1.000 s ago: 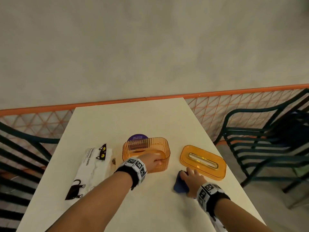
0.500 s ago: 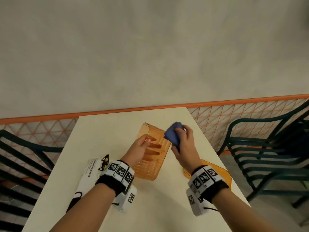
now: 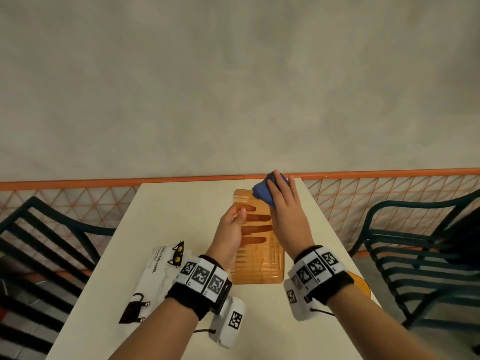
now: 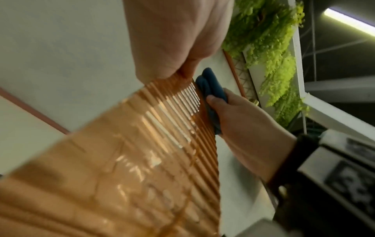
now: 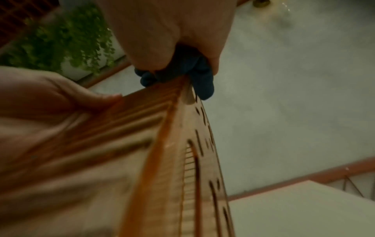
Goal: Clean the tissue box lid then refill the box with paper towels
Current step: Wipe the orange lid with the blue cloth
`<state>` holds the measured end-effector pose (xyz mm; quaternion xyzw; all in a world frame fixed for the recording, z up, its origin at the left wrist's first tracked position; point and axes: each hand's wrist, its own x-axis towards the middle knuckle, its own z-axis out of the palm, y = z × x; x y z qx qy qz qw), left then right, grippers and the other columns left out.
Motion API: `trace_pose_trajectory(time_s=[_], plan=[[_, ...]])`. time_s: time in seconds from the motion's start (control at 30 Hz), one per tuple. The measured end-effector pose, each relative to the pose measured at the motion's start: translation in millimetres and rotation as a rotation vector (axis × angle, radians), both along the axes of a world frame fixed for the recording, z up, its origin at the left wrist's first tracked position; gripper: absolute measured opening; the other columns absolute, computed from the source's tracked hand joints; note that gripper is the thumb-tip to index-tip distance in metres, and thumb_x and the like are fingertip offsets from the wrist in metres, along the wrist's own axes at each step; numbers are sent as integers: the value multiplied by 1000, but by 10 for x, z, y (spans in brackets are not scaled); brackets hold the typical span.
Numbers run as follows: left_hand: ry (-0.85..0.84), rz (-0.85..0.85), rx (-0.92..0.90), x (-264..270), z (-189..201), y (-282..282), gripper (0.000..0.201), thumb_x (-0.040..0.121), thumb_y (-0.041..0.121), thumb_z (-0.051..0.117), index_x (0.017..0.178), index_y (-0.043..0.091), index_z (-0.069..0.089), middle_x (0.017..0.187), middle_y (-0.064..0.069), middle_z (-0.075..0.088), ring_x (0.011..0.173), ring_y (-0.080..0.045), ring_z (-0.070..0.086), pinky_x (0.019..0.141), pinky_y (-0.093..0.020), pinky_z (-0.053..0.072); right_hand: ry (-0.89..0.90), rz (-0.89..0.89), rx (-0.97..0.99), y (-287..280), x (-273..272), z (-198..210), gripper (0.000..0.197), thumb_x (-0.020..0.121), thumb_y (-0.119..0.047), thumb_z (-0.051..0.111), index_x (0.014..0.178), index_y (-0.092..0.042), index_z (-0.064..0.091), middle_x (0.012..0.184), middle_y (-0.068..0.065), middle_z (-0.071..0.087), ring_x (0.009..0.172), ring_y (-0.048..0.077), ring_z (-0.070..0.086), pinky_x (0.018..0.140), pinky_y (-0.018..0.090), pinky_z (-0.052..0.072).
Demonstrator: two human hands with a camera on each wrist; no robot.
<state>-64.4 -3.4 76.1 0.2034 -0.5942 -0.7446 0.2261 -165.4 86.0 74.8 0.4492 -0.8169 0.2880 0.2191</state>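
The box, orange and ribbed, is held above the table by the left hand, w/ 4 fingers seen through its wall and thumb outside. A blue cloth is gripped in the right hand and pressed vs. the box's far end. The lid lies at the right edge, mostly hidden by the right wrist. A paper pack lies to the left. 2 chairs flank the table.

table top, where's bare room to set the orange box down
The white table is bare along its far left, between the orange railing and the white cat-print paper towel pack. Its near middle, between both forearms, also shows bare. The right edge is crowded: the orange lid lies there, under the right wrist.
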Motion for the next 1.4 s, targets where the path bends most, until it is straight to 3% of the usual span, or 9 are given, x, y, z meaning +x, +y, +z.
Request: trace_pose_trajectory(time_s=[0.23,0.33,0.53,0.73,0.9,1.0,1.1,1.2,1.4], plan=[[38,77,-43,41,86,-15,29,101,18,34,93,21,61,104,-6,67,103,-26,63,88,-34,51,194,144,176,357,385,-485,88,71,-9,77,143,-17,27,152,2,21,143,33,10,114,50,24],[26,37,-34,77,34,58,26,101,23,34,106,20,60,108,-8,68,102,-29,65,88,-44,53,117,165,87,369,245,-317,79,75,-5,74,141,-18,32,151,1,24,142,30,15,114,44,23],[116,-127,71,125,108,134,30,101,22,35,126,24,49,114,-9,67,102,-27,66,89,-47,52,-308,305,-175,335,2,368,46,91,1,49,136,-10,43,144,0,35,129,6,34,104,-2,19],[280,-199,394,194,302,95,36,89,-2,35,105,14,63,93,-9,72,80,-22,70,77,-40,53,-76,343,-85,383,108,255,47,88,-8,54,134,-9,47,147,6,37,135,12,30,114,9,16],[188,-101,509,235,395,-76,55,97,47,30,106,7,67,101,-13,72,83,-22,71,79,-35,52,196,362,89,363,280,123,43,90,-18,44,133,-18,45,144,3,43,136,33,34,115,37,27],[130,-66,397,277,365,-119,47,99,39,31,108,7,65,108,-15,69,87,-21,69,75,-32,54,339,334,182,353,355,268,47,83,-10,56,129,-22,50,140,-1,50,133,30,41,108,44,34],[76,-51,197,308,339,-35,33,99,32,36,97,17,65,87,-7,72,71,-14,72,65,-29,57,153,327,195,215,280,557,48,81,-1,59,126,-16,55,134,2,55,127,28,49,107,38,36],[-9,-43,-4,296,272,26,35,95,48,34,115,33,59,108,-6,70,100,-21,68,94,-45,50,-72,310,141,96,124,794,41,88,-2,52,128,-12,55,132,3,56,121,23,52,102,21,33],[54,-15,80,377,238,-61,31,98,36,39,111,19,62,106,-9,68,98,-23,65,92,-42,51,141,423,123,268,538,425,44,82,-8,53,126,-15,57,135,0,55,128,19,46,109,30,30]])
